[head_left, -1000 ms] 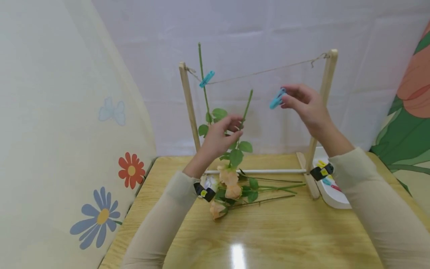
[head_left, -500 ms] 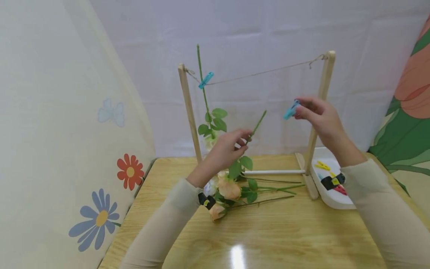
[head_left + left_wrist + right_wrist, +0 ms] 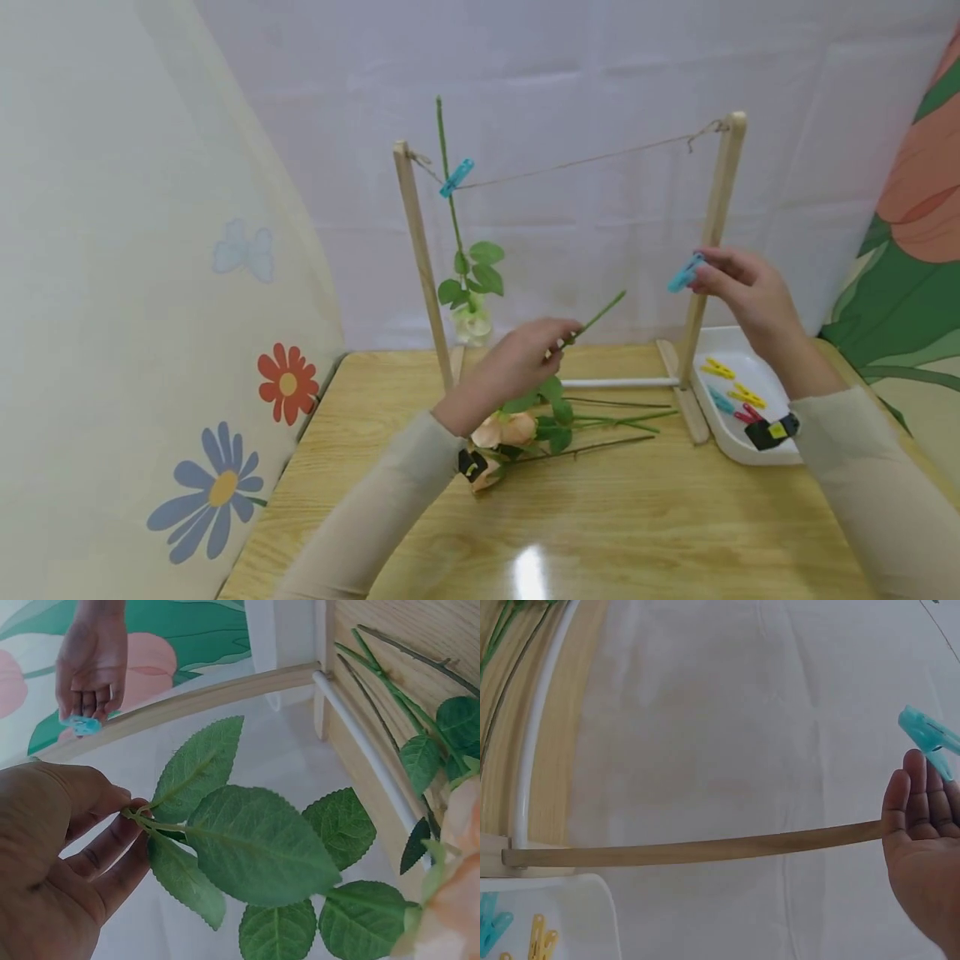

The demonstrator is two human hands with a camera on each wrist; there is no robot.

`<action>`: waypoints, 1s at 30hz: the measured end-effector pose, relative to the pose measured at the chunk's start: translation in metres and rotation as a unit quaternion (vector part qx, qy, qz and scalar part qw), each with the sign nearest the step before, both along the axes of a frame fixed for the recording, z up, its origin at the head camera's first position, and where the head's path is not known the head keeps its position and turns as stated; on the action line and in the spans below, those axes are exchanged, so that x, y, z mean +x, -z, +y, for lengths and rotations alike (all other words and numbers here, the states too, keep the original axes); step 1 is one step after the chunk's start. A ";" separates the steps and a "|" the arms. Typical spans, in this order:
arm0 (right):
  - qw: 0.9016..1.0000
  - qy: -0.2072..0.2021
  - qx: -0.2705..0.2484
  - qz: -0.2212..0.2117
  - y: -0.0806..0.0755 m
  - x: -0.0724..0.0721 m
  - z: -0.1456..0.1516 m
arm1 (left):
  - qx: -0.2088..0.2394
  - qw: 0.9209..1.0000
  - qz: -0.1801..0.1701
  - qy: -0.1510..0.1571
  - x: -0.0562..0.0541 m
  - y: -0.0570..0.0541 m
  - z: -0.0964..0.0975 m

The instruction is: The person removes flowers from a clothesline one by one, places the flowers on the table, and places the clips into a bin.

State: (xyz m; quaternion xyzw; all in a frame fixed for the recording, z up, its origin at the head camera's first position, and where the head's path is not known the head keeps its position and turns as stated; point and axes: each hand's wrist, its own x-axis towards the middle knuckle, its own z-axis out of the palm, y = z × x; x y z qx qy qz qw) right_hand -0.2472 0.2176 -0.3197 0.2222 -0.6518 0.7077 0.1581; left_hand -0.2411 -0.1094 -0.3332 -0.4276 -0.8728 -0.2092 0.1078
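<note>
My left hand (image 3: 528, 360) pinches the green stem of a peach rose (image 3: 454, 900), low over the table. The bare end of that stem (image 3: 600, 315) points up to the right, and its leaves (image 3: 255, 844) spread beyond my fingers in the left wrist view. Between the thumb and fingers of my right hand (image 3: 750, 293) is a blue clothespin (image 3: 686, 273), held near the right post of the wooden frame (image 3: 722, 196). A second blue clothespin (image 3: 457, 177) clips a pale rose (image 3: 472, 321) upside down on the twine (image 3: 570, 167), near the left post.
More peach roses (image 3: 486, 477) lie on the table (image 3: 570, 517), stems toward the right. A white tray (image 3: 738, 454) with several yellow, blue and red clothespins stands beyond the frame's right foot. A white bar (image 3: 622, 383) joins the frame's feet.
Both hands have come down and to the right, away from the twine. The held stem has tilted from nearly upright to a rightward slant. The clipped rose stays in place.
</note>
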 end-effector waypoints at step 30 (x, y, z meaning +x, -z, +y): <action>0.996 0.045 0.035 -0.073 0.039 0.016 0.044 | -0.163 0.978 0.127 -0.010 0.025 0.047 0.035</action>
